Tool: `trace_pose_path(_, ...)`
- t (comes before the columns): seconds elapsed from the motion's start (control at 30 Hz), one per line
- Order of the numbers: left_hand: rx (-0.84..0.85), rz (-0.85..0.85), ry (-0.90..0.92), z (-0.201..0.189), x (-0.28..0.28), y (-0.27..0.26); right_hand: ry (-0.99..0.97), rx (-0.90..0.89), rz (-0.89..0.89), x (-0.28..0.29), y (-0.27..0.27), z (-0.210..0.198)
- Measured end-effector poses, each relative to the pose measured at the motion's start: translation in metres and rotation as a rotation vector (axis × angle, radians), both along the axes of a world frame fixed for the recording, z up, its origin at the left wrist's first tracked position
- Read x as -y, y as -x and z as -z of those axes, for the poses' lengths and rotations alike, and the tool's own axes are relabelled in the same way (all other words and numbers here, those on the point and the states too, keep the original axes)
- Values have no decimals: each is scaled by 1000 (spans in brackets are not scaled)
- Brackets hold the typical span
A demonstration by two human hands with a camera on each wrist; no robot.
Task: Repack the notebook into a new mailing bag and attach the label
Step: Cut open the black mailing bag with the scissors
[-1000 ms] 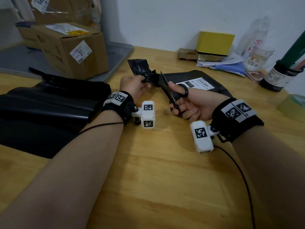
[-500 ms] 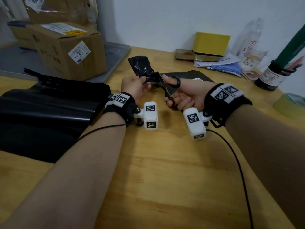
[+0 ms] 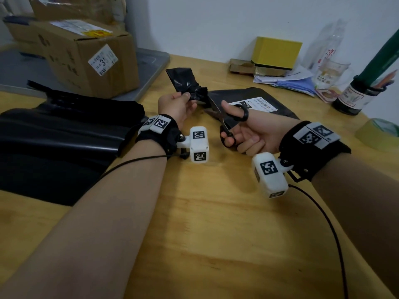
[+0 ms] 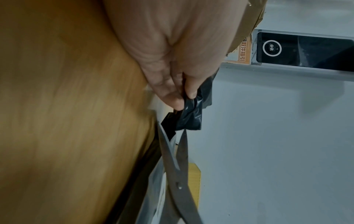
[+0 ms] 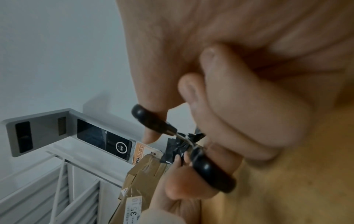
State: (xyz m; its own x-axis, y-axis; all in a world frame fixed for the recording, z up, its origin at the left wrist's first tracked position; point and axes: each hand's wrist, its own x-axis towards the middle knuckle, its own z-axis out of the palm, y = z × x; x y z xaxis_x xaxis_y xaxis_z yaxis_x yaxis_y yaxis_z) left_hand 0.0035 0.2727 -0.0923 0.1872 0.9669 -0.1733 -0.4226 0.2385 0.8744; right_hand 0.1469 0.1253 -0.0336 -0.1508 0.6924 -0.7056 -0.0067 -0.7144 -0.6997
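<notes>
At the left edge of the bench (image 3: 194, 244) lies a pile of black mailing bags (image 3: 56, 134), flat and glossy. Behind it, at the back left corner, a cardboard box (image 3: 86, 57) with a white sticker stands on a grey tray (image 3: 149, 61).

Near the middle of the bench the left hand (image 3: 176, 106) is raised off the wood, thumb and fingers pinching a crumpled strip of black plastic (image 3: 187, 83) that stands up from the pinch. The left wrist view shows the strip (image 4: 193, 112) bunched between thumb and fingertips, with the two blades of the scissors (image 4: 178, 166) parted just below it.

Just right of that, the right hand (image 3: 248, 132) grips black-handled scissors (image 3: 224, 119), the thumb through one loop and fingers through the other; the blades are open and their tips reach the lower end of the strip. The right wrist view shows the same loops (image 5: 210, 168) round thumb and fingers.

Behind the right hand an old black mailing bag (image 3: 254, 100) lies flat on the bench, its white label (image 3: 252, 104) facing up. The notebook itself cannot be seen.

Along the back edge, further right, a yellow box (image 3: 276, 52) sits on loose papers (image 3: 287, 78), then a clear glass (image 3: 330, 72), a dark bottle (image 3: 354, 93) and, at the right edge, a roll of tape (image 3: 382, 132).
</notes>
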Motion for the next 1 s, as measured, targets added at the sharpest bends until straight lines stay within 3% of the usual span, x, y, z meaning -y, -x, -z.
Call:
trace_pose_path(0.57,-3,23,-22,3,-3,-1,12,-157,17,-41,-4,8)
trace_pose_path(0.87,-78,37,-65,6,-6,-4,28,28,-162,-70,-16,-6)
trace_pose_path(1.0,-101,26,-83,6,-7,-5,11,47,-144,-77,-14,0)
